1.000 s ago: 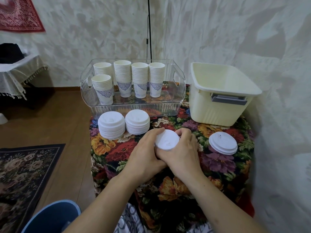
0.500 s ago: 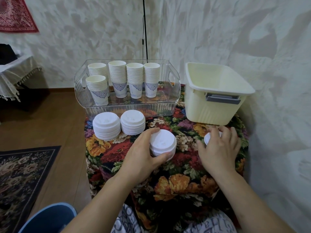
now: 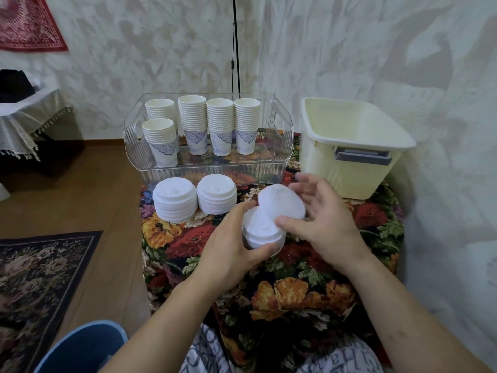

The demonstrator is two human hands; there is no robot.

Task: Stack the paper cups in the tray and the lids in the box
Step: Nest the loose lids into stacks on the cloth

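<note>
The left hand [image 3: 231, 251] curls its fingers [image 3: 262, 250] round a short stack of lids [image 3: 262, 232], holding it just above the flowered table [image 3: 295, 289], in front of the clear tray [image 3: 279, 157]. The right hand [image 3: 320, 219] pinches a second batch of lids [image 3: 282, 204] between thumb and spread fingers, tilted and touching the top of the held stack. Five stacks of paper cups [image 3: 219, 125] stand upright inside the tray. Two more piles of lids [image 3: 195, 200] sit on the table just in front of the tray. The cream box [image 3: 349, 146] stands right of the tray.
</note>
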